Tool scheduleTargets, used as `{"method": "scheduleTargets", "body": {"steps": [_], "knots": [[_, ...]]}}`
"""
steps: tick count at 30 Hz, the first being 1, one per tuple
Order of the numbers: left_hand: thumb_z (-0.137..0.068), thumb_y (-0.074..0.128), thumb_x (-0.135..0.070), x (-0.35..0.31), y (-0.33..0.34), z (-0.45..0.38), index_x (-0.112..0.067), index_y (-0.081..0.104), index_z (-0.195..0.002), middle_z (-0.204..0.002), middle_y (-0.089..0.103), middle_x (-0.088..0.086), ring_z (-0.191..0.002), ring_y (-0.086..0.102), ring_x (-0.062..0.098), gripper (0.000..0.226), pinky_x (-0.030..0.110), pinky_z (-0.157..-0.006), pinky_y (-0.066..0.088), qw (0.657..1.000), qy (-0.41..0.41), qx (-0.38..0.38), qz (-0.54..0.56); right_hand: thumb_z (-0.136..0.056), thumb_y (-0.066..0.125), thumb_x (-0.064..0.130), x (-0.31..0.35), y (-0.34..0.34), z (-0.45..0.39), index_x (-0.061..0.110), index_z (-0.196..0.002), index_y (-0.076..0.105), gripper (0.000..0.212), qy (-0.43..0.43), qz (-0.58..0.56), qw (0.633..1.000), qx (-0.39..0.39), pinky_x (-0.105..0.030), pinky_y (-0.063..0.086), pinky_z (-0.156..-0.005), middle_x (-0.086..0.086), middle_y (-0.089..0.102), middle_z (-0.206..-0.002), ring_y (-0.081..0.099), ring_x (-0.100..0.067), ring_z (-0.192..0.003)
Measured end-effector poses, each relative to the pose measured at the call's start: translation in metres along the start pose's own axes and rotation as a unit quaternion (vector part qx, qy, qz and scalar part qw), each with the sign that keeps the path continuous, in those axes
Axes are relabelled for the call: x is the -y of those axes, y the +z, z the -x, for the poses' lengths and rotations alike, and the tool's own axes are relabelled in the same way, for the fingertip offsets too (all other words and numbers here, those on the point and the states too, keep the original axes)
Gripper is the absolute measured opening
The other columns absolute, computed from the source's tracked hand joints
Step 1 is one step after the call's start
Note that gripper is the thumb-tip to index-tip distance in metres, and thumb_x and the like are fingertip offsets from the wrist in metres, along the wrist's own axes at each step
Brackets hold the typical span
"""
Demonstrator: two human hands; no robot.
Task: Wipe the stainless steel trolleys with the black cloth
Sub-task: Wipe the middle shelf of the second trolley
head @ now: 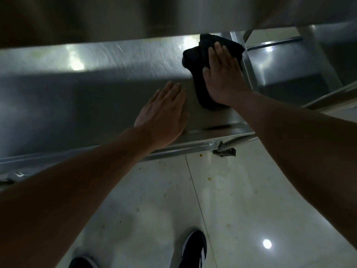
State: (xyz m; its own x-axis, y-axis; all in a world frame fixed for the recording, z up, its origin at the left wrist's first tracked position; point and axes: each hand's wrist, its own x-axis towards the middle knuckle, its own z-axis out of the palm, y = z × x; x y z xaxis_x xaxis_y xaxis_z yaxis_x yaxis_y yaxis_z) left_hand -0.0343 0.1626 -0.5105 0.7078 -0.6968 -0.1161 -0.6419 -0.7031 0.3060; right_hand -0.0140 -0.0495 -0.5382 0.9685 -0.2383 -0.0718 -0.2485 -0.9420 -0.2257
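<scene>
Head view, second trolley (286, 55) beside, upper shelf (96, 16) overhanging, tiled floor (231, 190) below.

No readable text, label or number shows anywhere.

The floor (222, 200) was pale, glossy tile with thin dark grout lines and scattered yellowish specks and stains. A round ceiling light reflection (267, 243) shone on a tile at lower right. The scene was dim overall, with bright glare patches on the metal surfaces above. Two dark shoes with white trim (194, 250) stood on the tiles at the bottom edge.
</scene>
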Motion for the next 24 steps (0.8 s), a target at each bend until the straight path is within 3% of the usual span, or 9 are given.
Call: {"method": "scheduleTargets", "body": {"steps": [6, 11, 24], "knots": [[-0.102, 0.037, -0.037, -0.002, 0.001, -0.004, -0.012, 0.024, -0.153, -0.162, 0.021, 0.007, -0.151, 0.011, 0.02, 0.059, 0.035, -0.121, 0.01, 1.0, -0.007, -0.01, 0.008, -0.106, 0.027, 0.035, -0.028, -0.006, 0.016, 0.009, -0.159, 0.008, 0.062, 0.005, 0.031, 0.999, 0.011, -0.046, 0.004, -0.124, -0.01, 0.001, -0.168, 0.001, -0.025, -0.155], [-0.101, 0.038, -0.038, 0.007, 0.001, 0.007, -0.013, 0.022, -0.154, -0.162, 0.019, 0.006, -0.151, 0.009, 0.02, 0.06, 0.035, -0.121, 0.009, 1.0, -0.009, -0.007, 0.016, -0.106, 0.029, 0.033, -0.014, -0.005, 0.02, 0.009, -0.159, 0.009, 0.062, 0.023, 0.041, 0.999, 0.016, -0.05, 0.005, -0.123, -0.011, 0.001, -0.168, 0.001, -0.027, -0.154], [-0.099, 0.043, -0.038, 0.106, -0.024, 0.082, -0.011, 0.028, -0.151, -0.16, 0.025, 0.009, -0.15, 0.014, 0.024, 0.061, 0.038, -0.121, 0.015, 0.999, -0.047, -0.018, 0.01, -0.107, 0.026, 0.036, 0.128, 0.028, 0.018, 0.013, -0.16, 0.003, 0.062, -0.016, 0.018, 0.999, 0.039, -0.045, -0.002, -0.124, -0.006, -0.007, -0.168, -0.008, -0.024, -0.154]]}}
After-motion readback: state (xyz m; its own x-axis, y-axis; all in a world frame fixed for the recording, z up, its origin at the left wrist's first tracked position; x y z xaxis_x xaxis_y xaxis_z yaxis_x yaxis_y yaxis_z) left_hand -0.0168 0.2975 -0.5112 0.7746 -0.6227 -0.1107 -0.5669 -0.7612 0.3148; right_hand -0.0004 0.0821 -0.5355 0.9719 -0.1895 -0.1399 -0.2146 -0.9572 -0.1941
